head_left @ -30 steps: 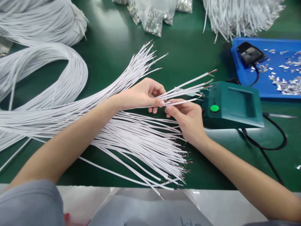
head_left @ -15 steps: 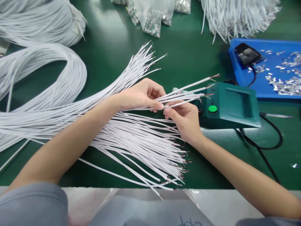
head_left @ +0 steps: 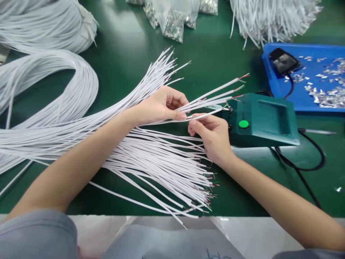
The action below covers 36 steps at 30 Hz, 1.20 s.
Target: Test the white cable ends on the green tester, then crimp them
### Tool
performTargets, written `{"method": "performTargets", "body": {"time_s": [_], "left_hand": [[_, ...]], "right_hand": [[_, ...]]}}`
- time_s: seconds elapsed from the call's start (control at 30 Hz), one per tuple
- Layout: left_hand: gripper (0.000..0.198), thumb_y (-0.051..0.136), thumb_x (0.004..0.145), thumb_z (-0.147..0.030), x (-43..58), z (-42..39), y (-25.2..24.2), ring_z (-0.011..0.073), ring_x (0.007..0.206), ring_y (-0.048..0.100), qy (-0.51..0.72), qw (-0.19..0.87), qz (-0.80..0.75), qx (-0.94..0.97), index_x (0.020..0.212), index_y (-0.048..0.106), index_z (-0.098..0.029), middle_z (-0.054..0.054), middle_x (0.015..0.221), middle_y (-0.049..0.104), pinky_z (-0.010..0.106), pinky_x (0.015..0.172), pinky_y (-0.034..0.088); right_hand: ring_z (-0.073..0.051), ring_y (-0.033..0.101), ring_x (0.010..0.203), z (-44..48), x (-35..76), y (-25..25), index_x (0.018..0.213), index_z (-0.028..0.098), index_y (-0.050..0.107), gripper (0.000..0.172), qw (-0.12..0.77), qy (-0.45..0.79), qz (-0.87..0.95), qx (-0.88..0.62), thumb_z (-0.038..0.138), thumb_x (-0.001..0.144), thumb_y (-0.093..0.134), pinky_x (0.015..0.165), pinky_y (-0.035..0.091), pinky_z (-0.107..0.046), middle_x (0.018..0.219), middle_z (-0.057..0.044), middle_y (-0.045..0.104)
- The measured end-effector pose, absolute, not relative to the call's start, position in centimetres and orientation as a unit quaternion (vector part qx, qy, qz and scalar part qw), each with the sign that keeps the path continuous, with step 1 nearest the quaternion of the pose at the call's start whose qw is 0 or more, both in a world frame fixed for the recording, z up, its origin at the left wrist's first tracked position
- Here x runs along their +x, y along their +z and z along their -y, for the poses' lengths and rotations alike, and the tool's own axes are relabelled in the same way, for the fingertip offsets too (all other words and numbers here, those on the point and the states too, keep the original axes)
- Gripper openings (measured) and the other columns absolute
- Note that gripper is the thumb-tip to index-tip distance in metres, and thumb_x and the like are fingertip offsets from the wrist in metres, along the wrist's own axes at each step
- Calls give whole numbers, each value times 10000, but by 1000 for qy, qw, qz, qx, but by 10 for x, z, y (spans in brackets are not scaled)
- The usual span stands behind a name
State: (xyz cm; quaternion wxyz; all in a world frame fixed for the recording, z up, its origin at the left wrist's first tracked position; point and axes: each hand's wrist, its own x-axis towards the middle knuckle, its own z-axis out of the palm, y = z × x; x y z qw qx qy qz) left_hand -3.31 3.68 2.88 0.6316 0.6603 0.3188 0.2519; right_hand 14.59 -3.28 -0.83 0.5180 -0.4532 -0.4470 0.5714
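Observation:
A few white cables [head_left: 215, 88] with stripped ends and thin coloured wires stick out from my left hand [head_left: 168, 104], whose thumb and fingers pinch them. The lowest of them runs to my right hand [head_left: 211, 135], where thumb and fingertips close on it. Its tip points at a small metal part [head_left: 228, 108] on the left side of a green machine [head_left: 266, 120] with a lit green button. Beneath my hands, a fan of loose white cables [head_left: 164, 165] spreads over the table. Another bunch [head_left: 151, 77] fans out behind my left hand.
Coiled cable bundles [head_left: 83, 79] lie at the left. A blue tray [head_left: 299, 106] with small shiny metal pieces and a black block [head_left: 284, 61] stands at the back right. Plastic bags of parts [head_left: 174, 25] and more cables [head_left: 272, 21] are at the back. A black cord [head_left: 322, 154] loops right of the machine.
The cable ends in my left hand have risen and shifted slightly left, spreading apart from the lowest cable. My right hand has barely moved.

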Motion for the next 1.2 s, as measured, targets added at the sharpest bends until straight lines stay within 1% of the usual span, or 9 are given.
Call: {"method": "performTargets", "body": {"time_s": [0.13, 0.23, 0.37, 0.53, 0.63, 0.8, 0.87, 1.0, 1.2], "left_hand": [[151, 782, 705, -177, -32, -37, 29, 93, 627, 609, 259, 620, -325, 666, 768, 669, -98, 26, 697, 668, 205, 579, 475], [170, 794, 700, -195, -32, -36, 28, 87, 622, 600, 259, 617, -314, 673, 790, 683, -103, 23, 711, 675, 205, 576, 470], [193, 807, 703, -221, -33, -36, 27, 96, 640, 610, 256, 613, -318, 677, 803, 692, -103, 31, 731, 687, 212, 587, 477], [203, 786, 745, -253, -35, -38, 25, 103, 648, 626, 271, 615, -310, 673, 847, 694, -104, 35, 734, 685, 215, 588, 484], [230, 801, 733, -275, -35, -38, 25, 106, 641, 626, 267, 610, -320, 675, 836, 688, -103, 31, 715, 675, 213, 574, 481], [242, 811, 724, -284, -35, -38, 25, 111, 643, 629, 270, 609, -322, 673, 826, 681, -107, 35, 723, 677, 215, 573, 486], [252, 822, 711, -282, -36, -38, 24, 112, 633, 626, 275, 606, -330, 669, 822, 679, -106, 40, 725, 678, 216, 567, 486], [272, 833, 699, -297, -36, -38, 24, 109, 618, 616, 274, 608, -341, 663, 824, 680, -110, 45, 719, 676, 209, 544, 473], [293, 846, 676, -320, -34, -37, 25, 93, 587, 593, 279, 615, -341, 654, 808, 691, -110, 41, 696, 677, 189, 527, 460]], "right_hand": [[-63, 520, 513, 31, 146, -8, 783, 194, 700, 73, 516, 586, 441, -443, 223, 735, 747, 507, 443, -205, 584, 51, 611], [-62, 518, 512, 31, 146, -9, 773, 191, 682, 71, 512, 592, 441, -438, 217, 737, 738, 504, 435, -206, 600, 51, 614], [-67, 522, 520, 32, 146, -10, 771, 189, 678, 55, 512, 592, 447, -433, 208, 749, 724, 505, 431, -213, 611, 47, 612], [-69, 523, 537, 32, 146, -9, 743, 181, 673, 37, 515, 583, 457, -432, 195, 754, 705, 511, 432, -217, 630, 39, 605], [-70, 517, 530, 31, 146, -9, 736, 177, 671, 46, 507, 582, 461, -438, 205, 757, 701, 507, 430, -217, 613, 39, 597], [-73, 523, 539, 32, 146, -10, 756, 184, 679, 49, 516, 578, 464, -430, 213, 757, 719, 507, 437, -221, 640, 34, 606], [-78, 527, 540, 33, 147, -10, 802, 196, 693, 66, 531, 571, 458, -427, 252, 780, 721, 513, 449, -230, 645, 32, 605], [-96, 547, 557, 34, 150, -7, 844, 222, 696, 198, 576, 525, 441, -445, 411, 796, 734, 521, 480, -258, 685, 17, 612], [-97, 545, 549, 34, 153, -8, 849, 220, 705, 287, 572, 494, 473, -454, 501, 794, 726, 541, 494, -267, 670, 16, 621]]}}
